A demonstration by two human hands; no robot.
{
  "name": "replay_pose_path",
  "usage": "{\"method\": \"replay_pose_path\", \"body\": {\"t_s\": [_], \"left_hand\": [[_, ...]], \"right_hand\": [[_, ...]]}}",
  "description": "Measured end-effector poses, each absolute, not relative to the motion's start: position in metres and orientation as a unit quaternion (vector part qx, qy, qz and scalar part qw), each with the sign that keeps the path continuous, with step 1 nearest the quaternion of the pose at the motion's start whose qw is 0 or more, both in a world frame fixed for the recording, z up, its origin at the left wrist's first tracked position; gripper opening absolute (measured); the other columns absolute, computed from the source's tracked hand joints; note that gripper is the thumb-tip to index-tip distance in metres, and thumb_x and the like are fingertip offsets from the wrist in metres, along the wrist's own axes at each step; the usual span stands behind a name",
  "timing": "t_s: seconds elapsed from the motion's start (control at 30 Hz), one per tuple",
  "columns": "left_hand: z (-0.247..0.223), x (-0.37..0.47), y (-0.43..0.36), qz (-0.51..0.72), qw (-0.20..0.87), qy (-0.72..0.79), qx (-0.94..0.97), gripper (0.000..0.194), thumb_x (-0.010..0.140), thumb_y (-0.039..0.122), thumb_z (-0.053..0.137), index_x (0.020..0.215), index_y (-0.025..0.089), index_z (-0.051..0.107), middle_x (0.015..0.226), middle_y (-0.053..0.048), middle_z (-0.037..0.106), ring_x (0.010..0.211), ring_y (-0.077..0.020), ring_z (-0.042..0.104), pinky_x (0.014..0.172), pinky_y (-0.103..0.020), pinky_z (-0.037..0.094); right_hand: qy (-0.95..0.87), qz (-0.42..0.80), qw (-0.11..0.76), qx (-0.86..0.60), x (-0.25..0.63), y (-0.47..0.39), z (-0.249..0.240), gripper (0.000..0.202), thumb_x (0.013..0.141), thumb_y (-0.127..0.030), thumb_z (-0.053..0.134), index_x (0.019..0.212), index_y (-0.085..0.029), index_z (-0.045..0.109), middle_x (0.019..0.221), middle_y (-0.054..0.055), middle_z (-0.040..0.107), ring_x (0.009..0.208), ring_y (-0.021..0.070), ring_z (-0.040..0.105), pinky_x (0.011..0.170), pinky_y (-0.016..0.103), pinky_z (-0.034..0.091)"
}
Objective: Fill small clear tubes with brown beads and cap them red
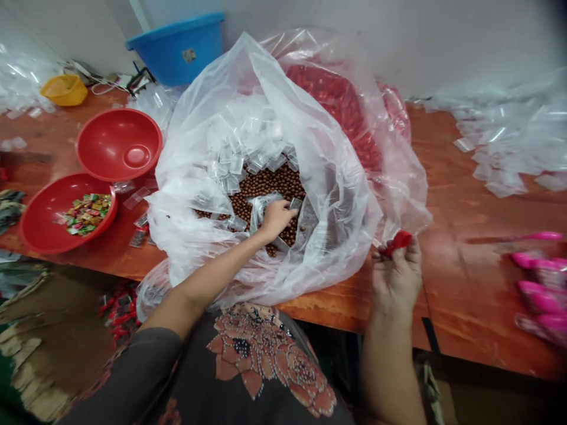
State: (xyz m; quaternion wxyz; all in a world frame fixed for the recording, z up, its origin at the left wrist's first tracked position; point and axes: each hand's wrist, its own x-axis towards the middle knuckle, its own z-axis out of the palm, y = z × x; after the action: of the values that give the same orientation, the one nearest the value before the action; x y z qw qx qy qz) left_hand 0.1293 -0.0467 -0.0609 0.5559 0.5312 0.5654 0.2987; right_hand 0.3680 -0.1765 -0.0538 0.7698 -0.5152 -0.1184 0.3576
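Near the middle of the front edge of the bench (478,301), in the head view, reaching with the left hand (277,218) into an open plastic bag (190,236), onto brown balls (266,182), with clear packets (234,164) just behind. Touching or just beside a small clear packet (296,203) with those fingers; impossible to tell if gripped. Outside the bag's right side, farther from the balls, pinching a red piece (401,239) narrowly in the right hand (398,271), long axis seemingly slanting away rightward.

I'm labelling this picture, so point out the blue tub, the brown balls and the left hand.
Blue tub (166,54): head view, on its front wall.
Brown balls (275,182): head view, middle of the pile.
Left hand (276,218): head view, back of the hand.
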Motion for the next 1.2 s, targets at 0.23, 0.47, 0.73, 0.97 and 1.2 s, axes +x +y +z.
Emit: {"method": "replay_pose_path", "body": {"t_s": [0.23,0.47,0.73,0.97,1.2], "left_hand": [[-0.075,0.143,-0.043,0.366,0.570,0.560,0.477,0.029,0.083,0.024,0.066,0.108,0.011,0.068,0.071,-0.003,0.068,0.060,-0.0159,0.063,0.059,-0.026,0.049],[-0.066,0.145,-0.045,0.403,0.635,0.534,0.386,0.029,0.083,0.018,0.067,0.111,0.012,0.064,0.069,0.001,0.065,0.056,-0.0114,0.060,0.057,-0.023,0.049],[-0.045,0.117,-0.061,0.440,0.674,0.463,0.371,0.032,0.077,0.022,0.075,0.105,0.016,0.060,0.079,0.001,0.068,0.069,-0.0086,0.063,0.066,-0.020,0.051],[-0.018,0.086,-0.078,0.465,0.703,0.413,0.345,0.038,0.068,0.028,0.082,0.096,0.016,0.058,0.086,0.001,0.067,0.079,-0.0107,0.063,0.073,-0.025,0.055],[-0.004,0.073,-0.089,0.440,0.750,0.373,0.324,0.047,0.068,0.021,0.083,0.111,0.017,0.063,0.100,-0.004,0.070,0.087,-0.0132,0.067,0.083,-0.032,0.058]], "right_hand": [[-0.160,0.412,0.767,-0.466,0.344,-0.191,-0.042,0.039,0.064,-0.013,0.076,0.098,-0.030,0.067,0.082,-0.005,0.066,0.067,0.0081,0.057,0.055,0.019,0.044],[-0.141,0.472,0.726,-0.481,0.328,-0.199,-0.026,0.026,0.067,-0.029,0.071,0.092,-0.021,0.067,0.073,-0.003,0.057,0.057,0.0055,0.047,0.050,0.017,0.041],[-0.208,0.547,0.665,-0.465,0.316,-0.204,-0.004,0.054,0.071,-0.066,0.072,0.103,-0.022,0.070,0.069,-0.004,0.046,0.051,0.0046,0.038,0.040,0.015,0.033],[-0.170,0.610,0.608,-0.479,0.293,-0.195,-0.008,0.044,0.064,-0.060,0.082,0.082,-0.022,0.070,0.066,-0.006,0.046,0.044,0.0002,0.033,0.031,0.010,0.024],[-0.114,0.642,0.605,-0.457,0.275,-0.190,-0.014,0.035,0.065,-0.045,0.087,0.085,-0.020,0.072,0.088,0.000,0.068,0.062,0.0033,0.058,0.044,0.009,0.048]]}}
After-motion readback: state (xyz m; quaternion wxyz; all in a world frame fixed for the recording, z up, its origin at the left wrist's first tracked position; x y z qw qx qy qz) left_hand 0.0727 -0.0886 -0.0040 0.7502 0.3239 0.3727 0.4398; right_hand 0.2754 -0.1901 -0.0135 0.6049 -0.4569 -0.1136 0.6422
